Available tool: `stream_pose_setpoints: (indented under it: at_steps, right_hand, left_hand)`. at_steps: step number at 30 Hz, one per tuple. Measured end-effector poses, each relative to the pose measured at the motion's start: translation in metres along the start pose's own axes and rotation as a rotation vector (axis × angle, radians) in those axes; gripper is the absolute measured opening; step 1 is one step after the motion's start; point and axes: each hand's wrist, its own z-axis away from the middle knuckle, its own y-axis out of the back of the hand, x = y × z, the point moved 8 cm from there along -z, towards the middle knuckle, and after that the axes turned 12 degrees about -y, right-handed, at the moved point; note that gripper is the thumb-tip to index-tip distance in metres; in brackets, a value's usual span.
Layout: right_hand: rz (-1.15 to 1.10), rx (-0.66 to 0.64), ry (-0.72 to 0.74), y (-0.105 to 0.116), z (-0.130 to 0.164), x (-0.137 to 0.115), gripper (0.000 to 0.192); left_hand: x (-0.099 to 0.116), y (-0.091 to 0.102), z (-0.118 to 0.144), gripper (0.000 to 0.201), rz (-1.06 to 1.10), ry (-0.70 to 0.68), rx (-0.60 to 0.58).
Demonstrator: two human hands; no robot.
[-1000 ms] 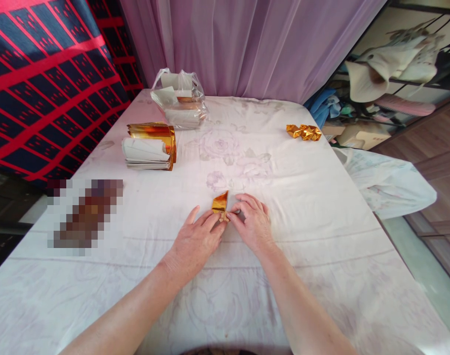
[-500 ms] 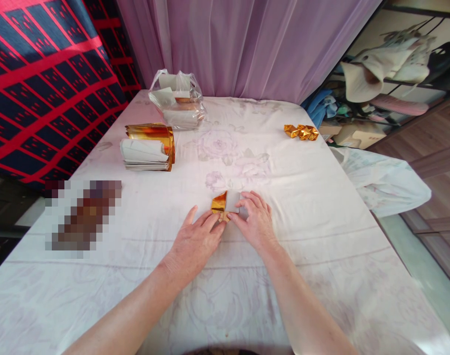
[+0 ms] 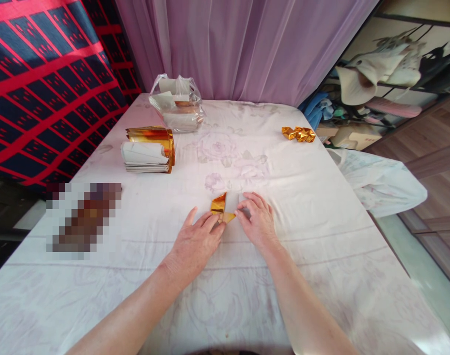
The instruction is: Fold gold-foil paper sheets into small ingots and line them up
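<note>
A small sheet of gold foil paper (image 3: 221,207), white on its back, lies partly folded on the white flowered tablecloth (image 3: 321,197) at the table's middle. My left hand (image 3: 195,241) lies flat with its fingertips pressing the sheet's gold left part down. My right hand (image 3: 258,222) pinches the sheet's right flap, whose white side shows between the two hands. Both forearms reach in from the lower edge.
A stack of gold and white sheets (image 3: 149,150) sits at the left. Behind it stands a clear plastic bag of paper (image 3: 176,103). Several folded gold pieces (image 3: 299,133) lie at the far right. A blurred patch (image 3: 84,214) covers something at the left. The table's right edge drops to the floor.
My right hand has drawn the sheet's flap open to the right, baring its white side. My left hand has stayed pressed on the gold part.
</note>
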Motion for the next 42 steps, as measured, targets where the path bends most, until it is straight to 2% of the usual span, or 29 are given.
stream_pose_setpoints:
  at_steps: [8, 20, 35, 42]
  right_hand:
    - [0.029, -0.002, 0.078, -0.001, 0.009, -0.014, 0.022]
    - [-0.026, -0.012, 0.026, -0.002, 0.004, -0.005, 0.008]
    - [-0.007, -0.036, 0.031, -0.002, 0.006, -0.007, 0.006]
    - [-0.004, -0.048, 0.021, -0.001, 0.006, -0.009, 0.008]
  left_hand:
    - [0.001, 0.000, 0.000, 0.035, -0.018, -0.002, 0.014]
    - [-0.003, -0.001, 0.006, 0.026, 0.008, -0.051, 0.014]
    - [-0.003, -0.001, 0.006, 0.028, -0.033, -0.090, 0.029]
    - [-0.017, -0.002, 0.009, 0.025, 0.153, -0.093, 0.048]
